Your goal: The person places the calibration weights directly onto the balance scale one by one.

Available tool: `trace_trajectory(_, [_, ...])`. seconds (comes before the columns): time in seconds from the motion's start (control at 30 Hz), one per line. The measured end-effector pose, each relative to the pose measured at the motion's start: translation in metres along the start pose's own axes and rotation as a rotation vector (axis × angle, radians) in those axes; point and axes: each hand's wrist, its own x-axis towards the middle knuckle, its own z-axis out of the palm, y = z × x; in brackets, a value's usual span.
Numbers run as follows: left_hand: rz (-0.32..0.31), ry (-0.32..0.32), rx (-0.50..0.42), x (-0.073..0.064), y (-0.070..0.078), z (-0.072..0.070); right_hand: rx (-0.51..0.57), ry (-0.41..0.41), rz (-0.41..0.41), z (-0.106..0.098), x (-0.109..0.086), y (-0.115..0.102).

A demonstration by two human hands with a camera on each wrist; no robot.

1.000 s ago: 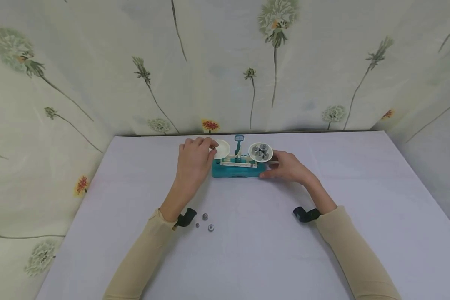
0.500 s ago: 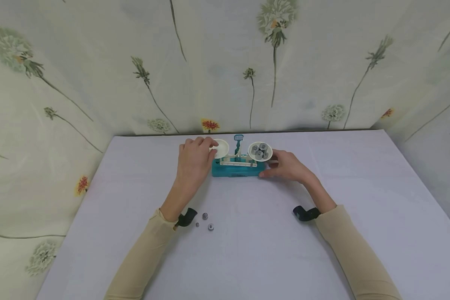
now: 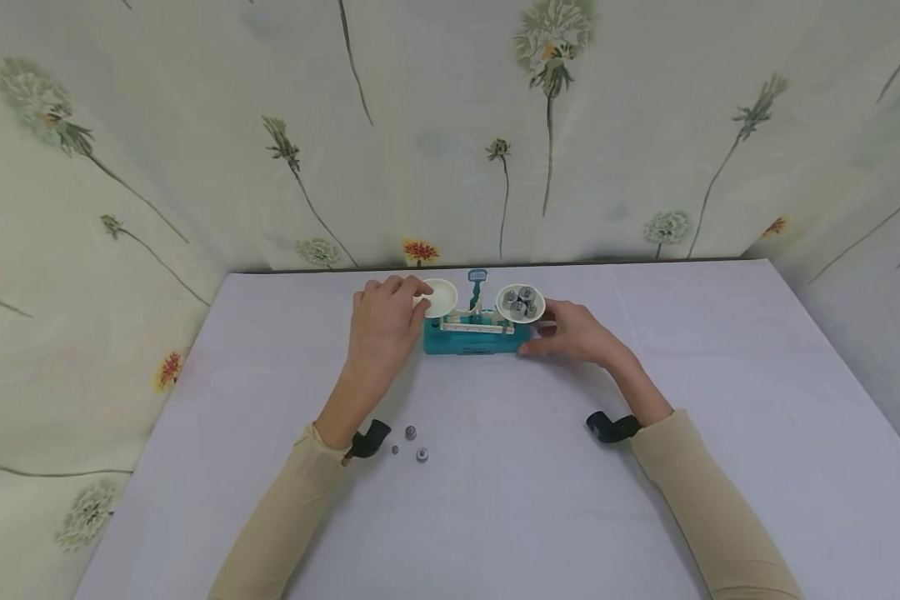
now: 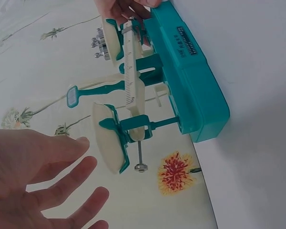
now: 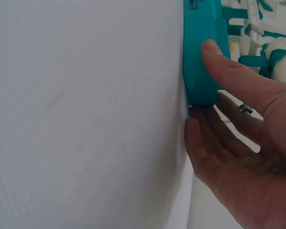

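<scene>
A teal balance scale (image 3: pixel 476 342) with two cream pans stands near the table's back edge. My left hand (image 3: pixel 386 321) hovers at its left pan (image 3: pixel 442 298), thumb and fingers apart; in the left wrist view nothing lies between the fingers (image 4: pixel 69 186). The inside of that pan is partly covered by the fingertips in the head view. At the other end, my right hand (image 3: pixel 573 332) grips the base, its thumb (image 5: pixel 217 55) on the front face and the fingers round the end. Several metal weights (image 3: pixel 527 294) are grouped in the right pan (image 3: pixel 541 300).
Three small metal weights lie on the white table nearer the person, among them a knobbed one (image 3: pixel 422 455). A flowered cloth backdrop (image 3: pixel 435 167) rises behind the table edge. Black wrist mounts (image 3: pixel 611 428) protrude from both sleeves.
A small dark thing seen at my left fingertips one second ago no longer shows there. The left hand has drawn slightly left from the pan. My right hand stays on the base.
</scene>
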Motion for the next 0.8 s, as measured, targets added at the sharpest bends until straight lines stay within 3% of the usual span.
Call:
trace_trajectory(0.2, [0.033, 0.034, -0.011, -0.004, 0.002, -0.004, -0.001, 0.003, -0.003, 0.000, -0.001, 0.000])
trace_trajectory(0.47, [0.018, 0.033, -0.012, -0.015, 0.000, -0.011, 0.003, 0.001, -0.010, 0.000, -0.001, -0.001])
trace_trajectory(0.8, [0.057, 0.046, -0.024, -0.030, -0.003, -0.019, -0.003, 0.003, -0.011, -0.001, -0.001, 0.001])
